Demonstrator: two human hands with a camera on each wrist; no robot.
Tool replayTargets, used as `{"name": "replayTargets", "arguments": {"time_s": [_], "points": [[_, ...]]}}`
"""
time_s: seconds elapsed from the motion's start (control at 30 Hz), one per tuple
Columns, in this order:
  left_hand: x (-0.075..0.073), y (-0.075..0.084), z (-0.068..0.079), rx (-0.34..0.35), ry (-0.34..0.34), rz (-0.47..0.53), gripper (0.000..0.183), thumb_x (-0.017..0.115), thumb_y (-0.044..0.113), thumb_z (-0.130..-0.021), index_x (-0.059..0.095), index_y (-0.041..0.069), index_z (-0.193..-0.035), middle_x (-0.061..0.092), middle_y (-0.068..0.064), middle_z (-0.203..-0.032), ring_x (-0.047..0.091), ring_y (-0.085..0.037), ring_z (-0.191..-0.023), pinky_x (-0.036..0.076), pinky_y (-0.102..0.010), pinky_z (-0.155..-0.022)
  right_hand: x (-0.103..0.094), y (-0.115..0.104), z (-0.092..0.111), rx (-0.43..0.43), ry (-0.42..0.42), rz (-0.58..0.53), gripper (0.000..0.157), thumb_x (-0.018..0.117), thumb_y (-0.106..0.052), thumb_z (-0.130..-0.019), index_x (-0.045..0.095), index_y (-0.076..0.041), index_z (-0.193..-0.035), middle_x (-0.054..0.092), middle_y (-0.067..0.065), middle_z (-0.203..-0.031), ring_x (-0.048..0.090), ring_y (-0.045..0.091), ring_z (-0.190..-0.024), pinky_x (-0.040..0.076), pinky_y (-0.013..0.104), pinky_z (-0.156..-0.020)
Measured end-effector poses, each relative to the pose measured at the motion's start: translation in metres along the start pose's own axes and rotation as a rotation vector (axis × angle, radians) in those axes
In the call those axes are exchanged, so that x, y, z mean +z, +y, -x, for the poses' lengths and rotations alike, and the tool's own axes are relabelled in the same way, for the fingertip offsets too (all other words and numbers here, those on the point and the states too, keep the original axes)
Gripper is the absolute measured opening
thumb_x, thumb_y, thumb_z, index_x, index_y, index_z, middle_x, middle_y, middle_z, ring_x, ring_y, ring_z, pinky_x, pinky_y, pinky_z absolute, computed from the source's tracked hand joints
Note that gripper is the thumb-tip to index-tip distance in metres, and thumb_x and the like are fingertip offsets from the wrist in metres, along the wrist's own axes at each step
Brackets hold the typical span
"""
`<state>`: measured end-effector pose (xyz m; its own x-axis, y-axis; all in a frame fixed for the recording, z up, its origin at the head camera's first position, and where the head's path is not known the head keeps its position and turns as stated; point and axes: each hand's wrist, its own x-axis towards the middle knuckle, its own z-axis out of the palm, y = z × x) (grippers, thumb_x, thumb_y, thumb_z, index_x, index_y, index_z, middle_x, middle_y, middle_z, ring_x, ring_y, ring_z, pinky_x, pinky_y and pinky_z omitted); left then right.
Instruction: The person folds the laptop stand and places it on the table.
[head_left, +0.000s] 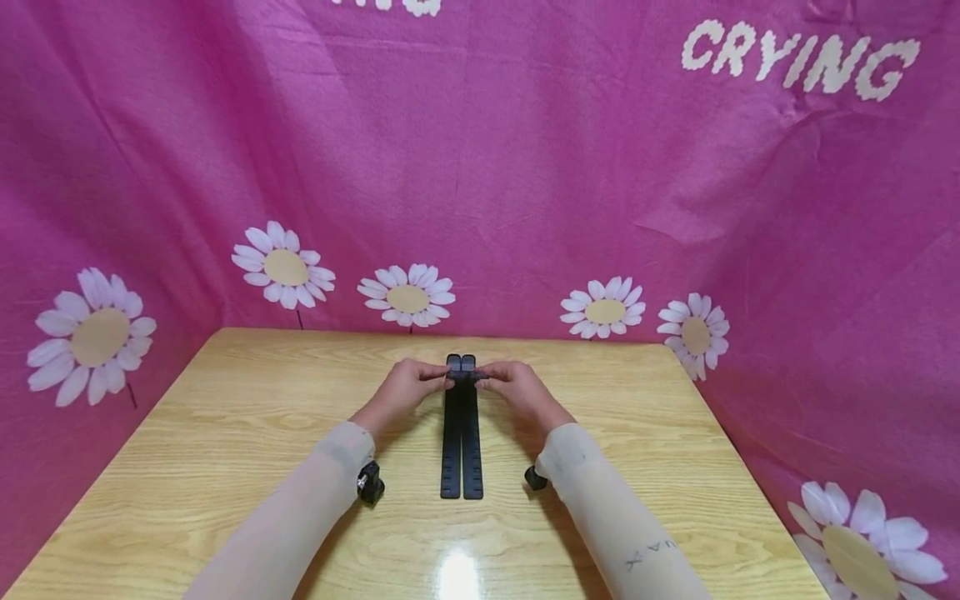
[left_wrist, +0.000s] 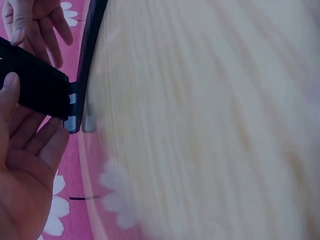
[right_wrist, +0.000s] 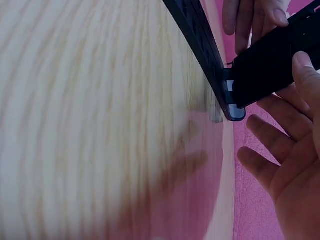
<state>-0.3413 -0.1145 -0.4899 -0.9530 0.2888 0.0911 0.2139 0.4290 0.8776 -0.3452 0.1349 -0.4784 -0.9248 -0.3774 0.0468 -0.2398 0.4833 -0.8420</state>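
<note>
A black folding stand point(head_left: 452, 467) lies on the table with its two long, notched rails side by side, pointing toward me. At its far end a black flat panel point(left_wrist: 35, 82) is tilted up from the rails. My left hand point(head_left: 408, 385) pinches the panel's left edge, thumb on the near face and fingers behind. On the opposite edge my right hand point(head_left: 519, 389) pinches the panel in the same way. Both thumbs show against the dark face in the right wrist view, where small connecting tabs join panel point(right_wrist: 272, 65) and rails.
The light wooden table point(head_left: 247, 467) has its far edge just beyond the stand. A pink cloth point(head_left: 495, 183) printed with daisies and white letters hangs behind and along both sides. Small black devices are strapped at my left wrist point(head_left: 370, 483) and right wrist point(head_left: 535, 477).
</note>
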Motion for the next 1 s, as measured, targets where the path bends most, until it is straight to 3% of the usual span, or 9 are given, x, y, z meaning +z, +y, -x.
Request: {"name": "replayTargets", "arguments": {"time_s": [0.17, 0.37, 0.5, 0.53, 0.6, 0.67, 0.7, 0.77, 1.0], "points": [[-0.003, 0.001, 0.007, -0.001, -0.054, -0.058, 0.038, 0.068, 0.029, -0.101, 0.066, 0.016, -0.136, 0.069, -0.004, -0.132, 0.060, -0.012, -0.092, 0.050, -0.031, -0.084, 0.001, 0.001, 0.005, 0.017, -0.035, 0.037, 0.033, 0.062, -0.024, -0.104, 0.069, -0.020, -0.135, 0.068, 0.000, -0.134, 0.055, 0.022, -0.135, 0.041, 0.046, -0.116], [-0.005, 0.001, 0.012, 0.000, -0.126, -0.079, 0.045, 0.067, 0.032, -0.101, 0.061, 0.015, -0.142, 0.062, -0.008, -0.141, 0.030, -0.013, -0.054, 0.033, -0.028, -0.049, 0.002, 0.002, 0.009, 0.004, -0.053, 0.102, 0.042, 0.063, -0.029, -0.103, 0.063, -0.018, -0.143, 0.064, 0.004, -0.141, 0.053, 0.023, -0.137, 0.042, 0.046, -0.116], [-0.008, 0.001, 0.014, 0.009, -0.176, -0.107, 0.046, 0.067, 0.035, -0.100, 0.060, 0.017, -0.143, 0.059, 0.000, -0.146, 0.025, -0.012, -0.050, 0.031, -0.026, -0.048, 0.001, 0.000, 0.011, 0.014, -0.086, 0.108, 0.047, 0.064, -0.034, -0.102, 0.059, -0.020, -0.146, 0.059, 0.002, -0.147, 0.048, 0.025, -0.142, 0.037, 0.048, -0.119], [-0.009, 0.001, 0.015, 0.016, -0.185, -0.119, 0.047, 0.067, 0.036, -0.100, 0.059, 0.018, -0.143, 0.058, 0.001, -0.147, 0.026, -0.013, -0.052, 0.032, -0.027, -0.050, 0.001, 0.000, 0.012, 0.011, -0.097, 0.122, 0.048, 0.064, -0.035, -0.102, 0.058, -0.020, -0.147, 0.058, 0.001, -0.148, 0.047, 0.025, -0.143, 0.036, 0.048, -0.120], [-0.011, 0.001, 0.017, 0.033, -0.199, -0.152, 0.050, 0.068, 0.038, -0.099, 0.058, 0.019, -0.144, 0.056, 0.004, -0.149, 0.044, -0.011, -0.061, 0.045, -0.026, -0.061, 0.001, -0.001, 0.013, 0.010, -0.119, 0.128, 0.049, 0.063, -0.035, -0.102, 0.056, -0.020, -0.148, 0.055, -0.001, -0.151, 0.044, 0.025, -0.145, 0.034, 0.049, -0.121], [-0.012, 0.000, 0.019, 0.044, -0.210, -0.177, 0.053, 0.069, 0.039, -0.098, 0.057, 0.019, -0.145, 0.054, 0.006, -0.150, 0.061, -0.011, -0.086, 0.051, -0.031, -0.079, 0.001, -0.001, 0.013, 0.000, -0.135, 0.141, 0.050, 0.063, -0.034, -0.102, 0.055, -0.020, -0.149, 0.053, -0.003, -0.153, 0.043, 0.025, -0.146, 0.033, 0.049, -0.121], [-0.013, 0.000, 0.019, 0.044, -0.218, -0.184, 0.054, 0.070, 0.039, -0.098, 0.056, 0.020, -0.146, 0.052, 0.007, -0.151, 0.063, -0.012, -0.103, 0.052, -0.034, -0.088, 0.001, -0.001, 0.014, -0.007, -0.142, 0.148, 0.050, 0.064, -0.034, -0.102, 0.054, -0.019, -0.149, 0.052, -0.003, -0.153, 0.043, 0.025, -0.146, 0.033, 0.049, -0.122], [-0.012, 0.000, 0.020, 0.045, -0.228, -0.202, 0.057, 0.071, 0.040, -0.097, 0.053, 0.021, -0.148, 0.051, 0.008, -0.152, 0.051, -0.011, -0.133, 0.046, -0.037, -0.106, 0.001, 0.000, 0.015, -0.018, -0.153, 0.148, 0.051, 0.065, -0.032, -0.102, 0.054, -0.018, -0.150, 0.050, -0.003, -0.155, 0.042, 0.024, -0.147, 0.032, 0.048, -0.122], [-0.010, 0.001, 0.022, 0.047, -0.254, -0.223, 0.065, 0.072, 0.038, -0.096, 0.047, 0.018, -0.152, 0.045, 0.003, -0.157, 0.041, -0.020, -0.147, 0.034, -0.043, -0.121, 0.003, 0.003, 0.022, -0.029, -0.185, 0.126, 0.055, 0.066, -0.030, -0.101, 0.050, -0.018, -0.153, 0.042, 0.001, -0.161, 0.035, 0.026, -0.151, 0.028, 0.049, -0.123]]}}
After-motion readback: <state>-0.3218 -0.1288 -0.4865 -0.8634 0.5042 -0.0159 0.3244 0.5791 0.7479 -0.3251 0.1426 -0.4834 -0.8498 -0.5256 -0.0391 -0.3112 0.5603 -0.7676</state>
